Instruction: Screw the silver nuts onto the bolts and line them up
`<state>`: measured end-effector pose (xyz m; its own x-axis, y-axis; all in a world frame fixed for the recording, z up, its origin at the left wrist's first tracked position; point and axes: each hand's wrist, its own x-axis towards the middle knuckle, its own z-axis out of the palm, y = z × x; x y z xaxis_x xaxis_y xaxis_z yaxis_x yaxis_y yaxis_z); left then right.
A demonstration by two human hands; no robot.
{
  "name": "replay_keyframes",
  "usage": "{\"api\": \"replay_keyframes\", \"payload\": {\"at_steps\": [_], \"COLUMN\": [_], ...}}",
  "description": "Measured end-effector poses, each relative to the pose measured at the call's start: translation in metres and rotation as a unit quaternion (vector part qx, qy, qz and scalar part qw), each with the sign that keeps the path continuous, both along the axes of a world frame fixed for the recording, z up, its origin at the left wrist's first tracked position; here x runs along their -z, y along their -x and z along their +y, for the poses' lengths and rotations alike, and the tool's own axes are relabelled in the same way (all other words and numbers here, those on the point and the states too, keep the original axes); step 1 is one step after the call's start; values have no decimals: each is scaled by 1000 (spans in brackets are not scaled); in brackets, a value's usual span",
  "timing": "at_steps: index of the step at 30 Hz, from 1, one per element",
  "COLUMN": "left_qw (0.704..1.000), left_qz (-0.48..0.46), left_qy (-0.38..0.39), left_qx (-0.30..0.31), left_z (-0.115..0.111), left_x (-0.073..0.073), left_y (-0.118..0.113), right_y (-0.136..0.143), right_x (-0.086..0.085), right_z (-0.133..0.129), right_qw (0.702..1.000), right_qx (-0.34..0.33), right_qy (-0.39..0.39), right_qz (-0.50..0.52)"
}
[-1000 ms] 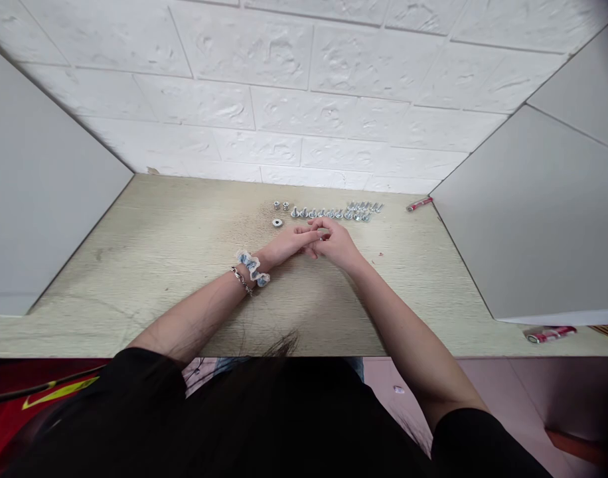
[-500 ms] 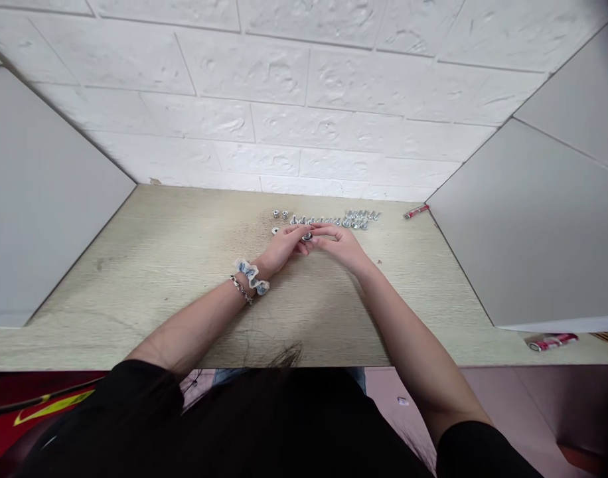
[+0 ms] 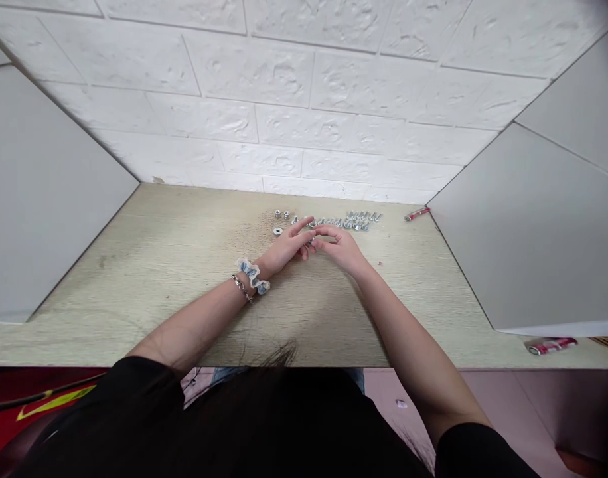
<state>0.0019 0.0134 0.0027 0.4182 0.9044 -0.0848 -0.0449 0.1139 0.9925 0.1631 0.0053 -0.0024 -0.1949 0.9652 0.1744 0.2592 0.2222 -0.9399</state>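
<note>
My left hand (image 3: pixel 287 249) and my right hand (image 3: pixel 344 251) meet above the table, just in front of a row of hardware. Between their fingertips is a small silver bolt (image 3: pixel 310 240), mostly covered by the fingers. The left thumb and lower fingers close on it while the left index finger points outward. My right thumb and fingers pinch it from the other side. Behind the hands stand several bolts with washers (image 3: pixel 338 224), partly hidden by the left fingers. A washer (image 3: pixel 277 232) lies left of the left hand, with two nuts (image 3: pixel 282 214) beyond it.
More loose screws (image 3: pixel 364 216) lie at the back right of the row. One red battery (image 3: pixel 416 214) rests near the right panel (image 3: pixel 543 226), another red battery (image 3: pixel 553 346) by the table's front edge. A white brick wall (image 3: pixel 284 119) closes off the back.
My left index finger has straightened and lifted away from the bolt. The bolt is now more hidden between the fingers. The washer at left shows more fully.
</note>
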Motion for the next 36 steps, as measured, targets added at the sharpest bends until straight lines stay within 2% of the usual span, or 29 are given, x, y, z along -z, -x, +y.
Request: {"api": "replay_keyframes", "payload": {"at_steps": [5,10,16,20,24,28,33,36], "left_qw": [999,1000,995,993,997,1000,999,999], "left_qz": [21,-6,-40,-48,-7,19,-2,-28], "left_qy": [-22,-1,53,60,41,16,0,21], "left_qx": [22,-15,-70,-95,-64,-12,32,30], "left_z": [0,-2,2,6,2,-2,-6,-6], "left_x": [3,2,1,1,-1,-1,1,4], "left_y": [-3,-5,-5,-4,-4,-5,-7,-8], "right_y": [4,5,-1,-2,1,4,7,7], "right_x": [7,8,4,2,2,2,6,9], "right_z": [2,1,1,1,1,-1,-2,-1], "right_qw": [998,996,998,997,996,993,987,987], "right_qx": [-24,-34,11,44,60,55,41,29], "right_qy": [-23,-28,-18,-21,-28,-39,-75,-86], "right_qz": [-48,-71,-62,-59,-55,-99,-134,-136]}}
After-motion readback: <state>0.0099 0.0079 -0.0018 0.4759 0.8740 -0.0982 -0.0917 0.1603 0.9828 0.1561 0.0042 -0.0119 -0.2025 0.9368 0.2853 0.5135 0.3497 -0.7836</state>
